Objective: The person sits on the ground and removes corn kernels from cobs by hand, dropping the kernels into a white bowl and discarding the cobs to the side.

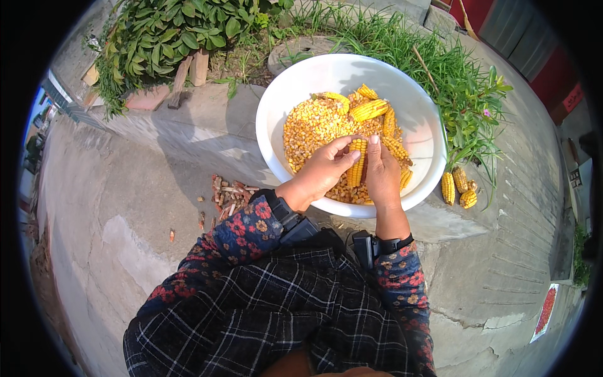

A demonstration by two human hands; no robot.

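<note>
Between both hands, over the near part of a large white basin (426, 136), is a corn cob (356, 165) with rows of yellow kernels. My left hand (325, 167) grips its left side, the thumb lying across the kernels. Along its right side presses my right hand (384, 174), thumb pointing up near the cob's top end. A dark reddish strip shows on the cob beside the right thumb. Loose kernels (315, 129) fill much of the basin's bottom. Several more cobs (370, 110) lie on them at the back and right.
Several cobs (448, 188) rest on the concrete ledge right of the basin. Stripped cob pieces (231, 193) are heaped on the ground at left. Grass (400, 42) and a leafy shrub (179, 37) grow behind. A sheet with red items (546, 308) lies at far right.
</note>
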